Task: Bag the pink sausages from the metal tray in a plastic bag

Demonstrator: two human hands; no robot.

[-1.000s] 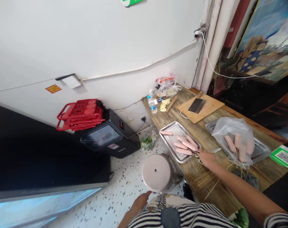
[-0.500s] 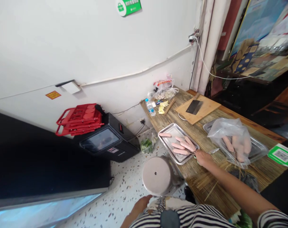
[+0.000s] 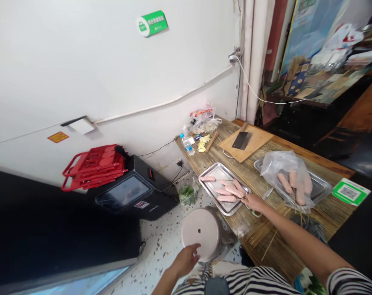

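Several pink sausages [image 3: 226, 198] lie on a metal tray [image 3: 215, 203] at the near side of the wooden table, some with thin sticks in them. At the tray's right rim, my right hand [image 3: 253, 203] is closed around the stick ends of sausage skewers [image 3: 235, 191]. Green scissor-like handles [image 3: 255, 213] show just below that hand. My left hand [image 3: 187, 259] hangs over the edge of a round stool [image 3: 201, 230], fingers apart and holding nothing. A small knife [image 3: 267, 193] lies to the right of my right hand.
A clear bag [image 3: 274, 168] of sausages rests on a second tray [image 3: 322, 189] to the right. Farther back are a cutting board [image 3: 256, 144] with a cleaver [image 3: 242, 140], and a water bottle [image 3: 188, 146]. Red folded stools [image 3: 93, 166] lie on a black machine [image 3: 155, 192] at left.
My left hand has risen from near my body to over the stool. My right hand keeps its grip at the tray's rim. The whole view has shifted slightly.
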